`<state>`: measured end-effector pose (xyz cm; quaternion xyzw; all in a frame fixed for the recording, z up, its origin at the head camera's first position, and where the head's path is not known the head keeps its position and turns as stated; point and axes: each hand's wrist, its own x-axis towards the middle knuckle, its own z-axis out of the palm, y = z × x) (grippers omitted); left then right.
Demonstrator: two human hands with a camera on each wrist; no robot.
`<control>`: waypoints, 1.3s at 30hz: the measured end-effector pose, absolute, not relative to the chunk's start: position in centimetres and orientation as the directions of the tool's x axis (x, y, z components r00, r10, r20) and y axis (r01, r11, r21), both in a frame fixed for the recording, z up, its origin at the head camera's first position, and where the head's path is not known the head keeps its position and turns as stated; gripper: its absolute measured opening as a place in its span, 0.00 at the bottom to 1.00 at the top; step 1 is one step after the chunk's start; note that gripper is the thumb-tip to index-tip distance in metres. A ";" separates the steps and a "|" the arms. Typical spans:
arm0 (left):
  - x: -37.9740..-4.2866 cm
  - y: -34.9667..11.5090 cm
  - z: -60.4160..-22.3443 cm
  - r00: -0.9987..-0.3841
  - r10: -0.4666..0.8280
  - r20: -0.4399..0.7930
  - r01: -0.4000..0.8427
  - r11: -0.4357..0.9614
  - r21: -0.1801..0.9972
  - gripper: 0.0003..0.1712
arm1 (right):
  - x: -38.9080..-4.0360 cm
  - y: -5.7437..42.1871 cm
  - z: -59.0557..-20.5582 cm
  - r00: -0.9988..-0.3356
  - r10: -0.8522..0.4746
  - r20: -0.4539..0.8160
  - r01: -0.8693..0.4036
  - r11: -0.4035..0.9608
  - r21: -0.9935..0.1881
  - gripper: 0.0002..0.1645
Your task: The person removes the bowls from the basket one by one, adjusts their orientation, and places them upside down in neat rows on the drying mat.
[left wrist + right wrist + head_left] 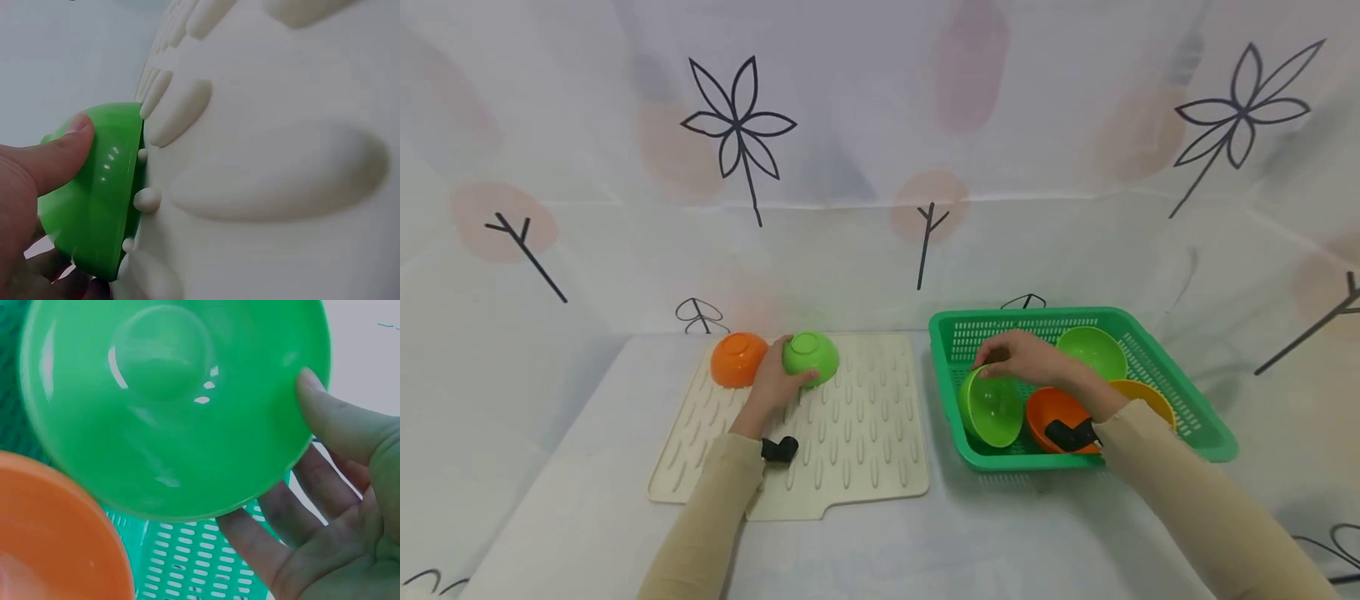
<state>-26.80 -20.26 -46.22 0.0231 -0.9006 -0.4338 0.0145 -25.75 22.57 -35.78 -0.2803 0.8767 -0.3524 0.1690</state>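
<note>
My left hand [774, 380] grips a green bowl [812, 358] that sits upside down on a cream drying mat [880, 450] with raised ridges. In the left wrist view the thumb lies on the bowl's outer wall, with its rim against the ridges. Just left of that hand, an orange bowl [739, 360] stands inverted on the mat's far left corner. Over at the green basket [942, 383], my right hand [1018, 357] pinches the rim of a second green bowl [992, 408], thumb inside and fingers behind. This bowl is tilted, its hollow facing me.
Inside the basket lie another orange bowl [1051, 412], a third green bowl [1093, 354] and a yellow bowl [1150, 402]. The basket stands right of the mat, against the patterned cloth backdrop [850, 267]. White cloth [865, 550] covers the table in front.
</note>
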 end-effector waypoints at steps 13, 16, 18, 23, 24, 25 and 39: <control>-26.7 -20.0 -46.2 -0.998 -0.047 0.042 0.002 0.639 0.769 0.53 | -25.5 25.0 -35.6 -0.898 -0.426 -0.105 -0.229 0.660 -0.716 0.20; -26.5 -20.2 -46.0 -0.999 -0.042 0.025 -0.007 0.628 0.778 0.53 | -25.2 25.3 -35.4 -0.915 -0.388 -0.109 -0.198 0.668 -0.717 0.24; -26.4 -20.3 -45.8 -0.999 -0.039 0.021 -0.008 0.613 0.790 0.54 | -24.9 25.4 -35.2 -0.924 -0.367 -0.107 -0.185 0.673 -0.716 0.26; -25.9 -20.7 -44.8 -0.999 -0.023 0.044 0.022 0.592 0.805 0.53 | -24.3 25.3 -34.6 -0.941 -0.325 -0.100 -0.160 0.684 -0.712 0.27; -25.8 -20.7 -44.6 -0.998 -0.021 0.052 0.030 0.591 0.806 0.53 | -24.2 25.3 -34.4 -0.942 -0.320 -0.098 -0.159 0.685 -0.711 0.27; -25.7 -20.7 -44.3 -0.998 -0.014 0.058 0.038 0.587 0.809 0.53 | -24.0 25.3 -34.2 -0.943 -0.317 -0.099 -0.156 0.686 -0.710 0.27; -22.5 -18.5 -39.5 -0.978 0.141 0.154 0.200 0.424 0.883 0.45 | -21.9 24.0 -32.9 -0.956 -0.272 -0.107 -0.108 0.667 -0.737 0.27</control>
